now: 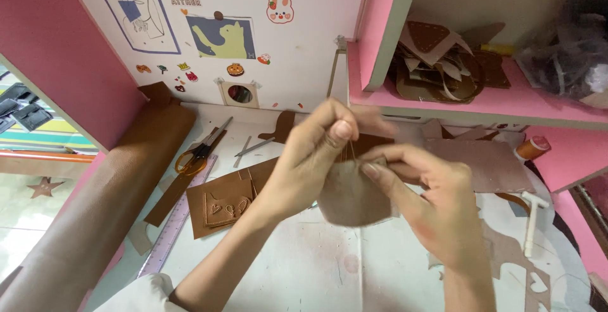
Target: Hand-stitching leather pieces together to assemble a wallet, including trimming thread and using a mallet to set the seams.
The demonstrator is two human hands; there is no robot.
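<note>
Surface: We look down on a white desk (304, 267) set against a white wall with stickers and small drawings, pink panels on both sides.
Leather piece: We hold a rounded tan leather piece (351, 195) above the middle of the desk, between our two hands.
Left hand: Our left hand (310, 160) is closed on the upper left edge of the leather piece, thumb and forefinger pinched together just above it; whether they hold a needle or thread we cannot tell.
Right hand: Our right hand (430, 204) grips the right side of the leather piece, fingers narrow, thumb pressed on its top edge.
Cut panels: Left of the leather piece, flat brown cut panels (221, 204) lie on the desk, one with small stitched shapes.
Ruler: Further left of the leather piece, a clear ruler (174, 226) lies slanted, beside a long dark strip.
Roll: Far left of the leather piece, a big brown roll (101, 204) runs along the desk edge.
Mallet: Right of the leather piece, a white T-shaped tool (532, 223) lies on pale scraps.
Scissors: Beyond the cut panels, up and left of the leather piece, scissors (196, 153) with orange handles.
Shelf: Behind and right of the leather piece, a pink shelf (468, 103) holds a heap of brown offcuts (443, 62) and a dark bag.
</note>
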